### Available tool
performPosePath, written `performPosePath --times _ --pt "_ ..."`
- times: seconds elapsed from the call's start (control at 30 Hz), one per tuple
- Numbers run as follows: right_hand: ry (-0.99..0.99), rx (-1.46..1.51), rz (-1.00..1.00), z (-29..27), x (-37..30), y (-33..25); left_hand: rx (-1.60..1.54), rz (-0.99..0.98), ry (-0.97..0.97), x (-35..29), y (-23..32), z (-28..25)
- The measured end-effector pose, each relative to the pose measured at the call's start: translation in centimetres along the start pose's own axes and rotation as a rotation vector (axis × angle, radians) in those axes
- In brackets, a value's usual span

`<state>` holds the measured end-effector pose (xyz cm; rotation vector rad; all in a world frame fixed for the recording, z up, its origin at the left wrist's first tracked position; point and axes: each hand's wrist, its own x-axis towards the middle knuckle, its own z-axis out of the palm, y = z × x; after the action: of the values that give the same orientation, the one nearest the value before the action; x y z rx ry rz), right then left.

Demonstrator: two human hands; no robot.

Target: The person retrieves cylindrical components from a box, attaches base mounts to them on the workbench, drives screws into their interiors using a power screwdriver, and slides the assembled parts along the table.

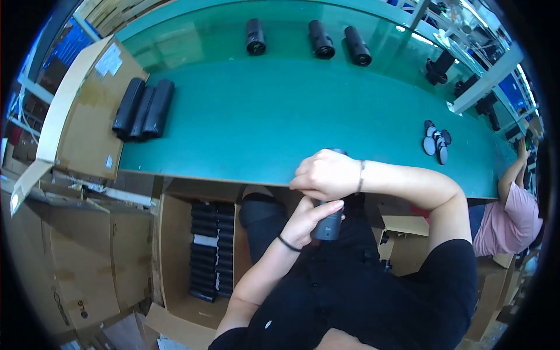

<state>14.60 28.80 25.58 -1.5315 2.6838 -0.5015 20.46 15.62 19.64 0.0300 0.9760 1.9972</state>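
Over the table's near edge, both my hands are on one black cylinder (pixel 328 228). My left hand (pixel 308 220) is wrapped round its lower part, thumb along the side. Higher up, my right hand (pixel 326 176) closes over the upper end, and the fingers hide most of it. The cylinder stands tilted, its lower end toward my body. What kind of device it is, I cannot tell.
Three black cylinders (pixel 322 41) are spaced along the back of the green table (pixel 251 116). More lie by a carton (pixel 87 111) at left. Small round caps (pixel 437 143) sit at right. Below stands an open box (pixel 175 256) of black cylinders. A co-worker (pixel 516 216) is at far right.
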Motion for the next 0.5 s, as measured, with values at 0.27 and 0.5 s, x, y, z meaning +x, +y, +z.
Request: performPosePath --times 0.27,0.5 --pt "0.039 0.060 0.018 0.2 1.1 0.3 0.066 -0.098 0.130 -1.8 1.8 0.2" --pt "0.023 0.235 -0.044 1.2 2.6 0.5 0.078 -0.244 0.001 -1.8 2.2 -1.7"
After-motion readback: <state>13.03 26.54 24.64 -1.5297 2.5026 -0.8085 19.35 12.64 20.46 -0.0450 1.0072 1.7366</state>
